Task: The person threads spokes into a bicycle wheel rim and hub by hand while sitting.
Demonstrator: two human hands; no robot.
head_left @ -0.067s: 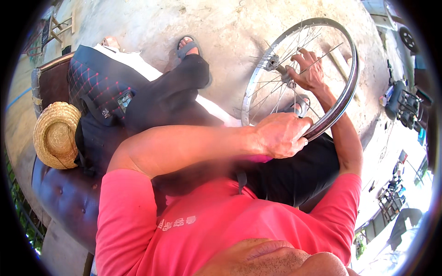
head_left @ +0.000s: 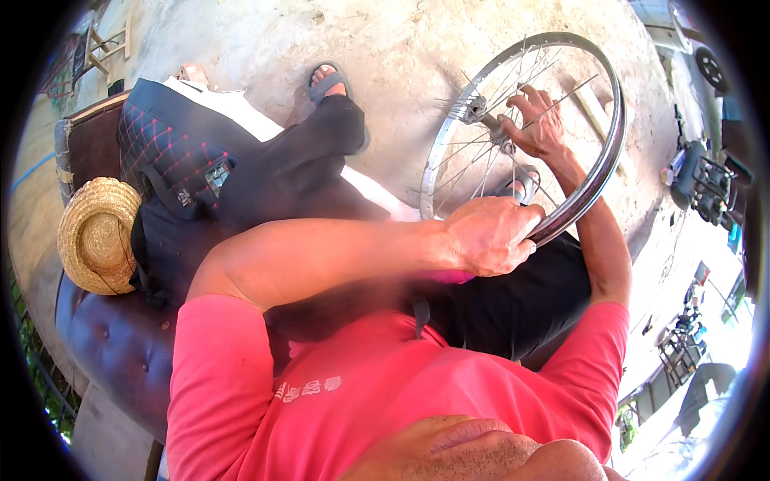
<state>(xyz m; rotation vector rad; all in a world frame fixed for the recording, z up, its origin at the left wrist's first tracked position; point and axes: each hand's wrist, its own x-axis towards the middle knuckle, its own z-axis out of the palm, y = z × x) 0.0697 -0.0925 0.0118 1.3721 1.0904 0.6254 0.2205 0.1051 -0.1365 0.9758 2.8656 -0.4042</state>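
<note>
Head: L grip [head_left: 493, 236] on whl rim [head_left: 589, 195]

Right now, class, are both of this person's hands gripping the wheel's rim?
No: the left hand grips the rim, while the right hand is away from it, by the spokes.
</note>
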